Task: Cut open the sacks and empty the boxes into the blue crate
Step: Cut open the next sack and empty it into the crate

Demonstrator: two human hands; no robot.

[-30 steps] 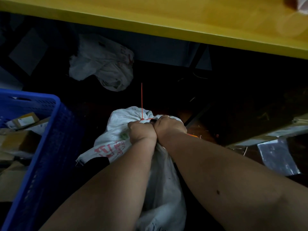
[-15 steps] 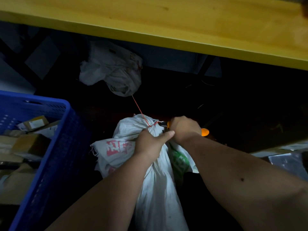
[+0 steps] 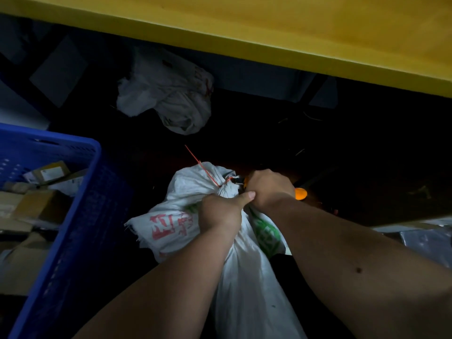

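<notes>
A white woven sack (image 3: 244, 285) with red and green print stands between my arms, its neck tied by a red cord (image 3: 208, 173). My left hand (image 3: 221, 212) grips the bunched neck just below the tie. My right hand (image 3: 269, 189) is closed on an orange-handled cutter (image 3: 300, 193), whose dark tip touches the knot. The blue crate (image 3: 80, 216) stands at the left with several cardboard boxes (image 3: 36, 206) inside.
A yellow tabletop edge (image 3: 269, 37) runs overhead across the top. An emptied, crumpled white sack (image 3: 168, 99) lies on the dark floor beyond. Grey plastic parcels (image 3: 425, 238) show at the right edge. The floor under the table is dim.
My hands were clenched together on the neck; the right one has drawn right with the cutter at the knot. My left hand has shifted lower on the neck. The cord's loose end now leans left.
</notes>
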